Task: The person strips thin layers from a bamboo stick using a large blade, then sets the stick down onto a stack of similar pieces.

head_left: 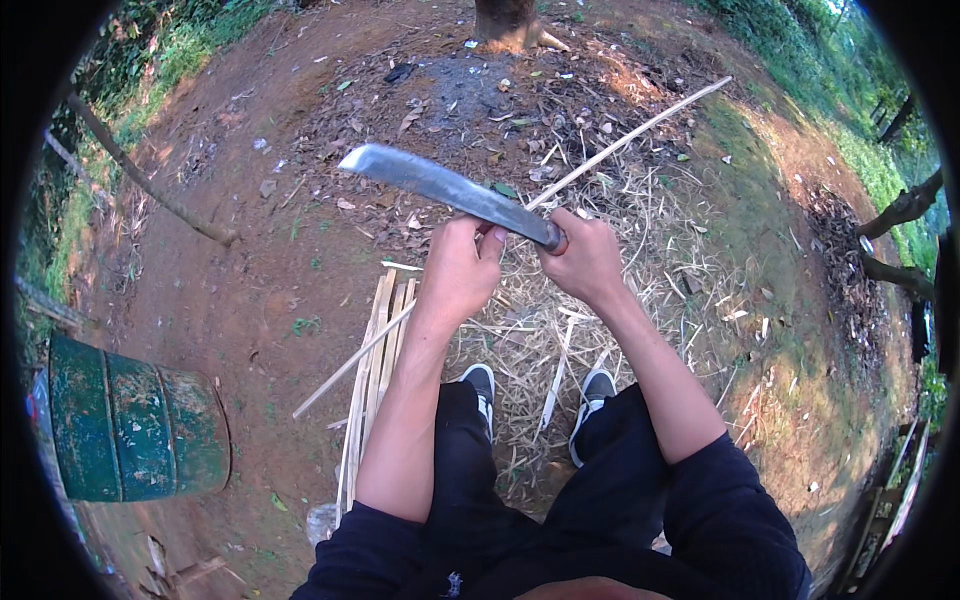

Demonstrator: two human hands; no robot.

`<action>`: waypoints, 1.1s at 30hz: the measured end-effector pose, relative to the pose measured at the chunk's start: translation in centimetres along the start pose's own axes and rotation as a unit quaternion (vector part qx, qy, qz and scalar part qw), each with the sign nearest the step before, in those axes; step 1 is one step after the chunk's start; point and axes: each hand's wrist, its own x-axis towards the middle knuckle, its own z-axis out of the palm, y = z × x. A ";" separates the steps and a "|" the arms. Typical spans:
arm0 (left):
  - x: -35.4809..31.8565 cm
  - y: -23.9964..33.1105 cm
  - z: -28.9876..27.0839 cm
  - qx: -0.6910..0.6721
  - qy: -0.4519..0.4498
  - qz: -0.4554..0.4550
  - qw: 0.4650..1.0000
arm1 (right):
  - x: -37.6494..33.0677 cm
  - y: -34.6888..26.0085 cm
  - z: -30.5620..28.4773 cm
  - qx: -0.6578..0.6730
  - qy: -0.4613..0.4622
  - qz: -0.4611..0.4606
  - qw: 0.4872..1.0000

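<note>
My right hand [586, 255] is closed round the handle of a machete [430, 186]. Its broad grey blade points up and to the left, crossing above my left hand. A long, thin pale strip of wood or bamboo [640, 137] runs slantwise from the upper right, behind the blade, to the lower left. My left hand [460, 265] is closed round the middle of this strip, close under the blade, with the thumb near the blade's lower edge. The fingers hide the part of the strip they grip.
Several pale strips [378, 350] lie bundled by my left forearm. Thin shavings [660, 240] cover the ground around my shoes [593, 390]. A dented green drum [140, 425] is at the left. A tree trunk [506, 22] rises ahead, and branches [900, 210] reach in from the right.
</note>
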 end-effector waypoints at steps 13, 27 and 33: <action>-1.4 -2.4 -3.3 0.104 0.069 0.056 0.991 | 2.1 8.5 -3.9 -0.034 0.100 0.273 0.956; 0.0 -0.4 0.4 -0.008 0.035 0.006 0.999 | 0.0 -1.9 1.7 -0.014 -0.006 -0.013 1.000; -0.2 -0.3 0.9 -0.005 0.062 0.025 0.998 | 0.2 -1.7 1.3 -0.042 0.016 -0.003 0.999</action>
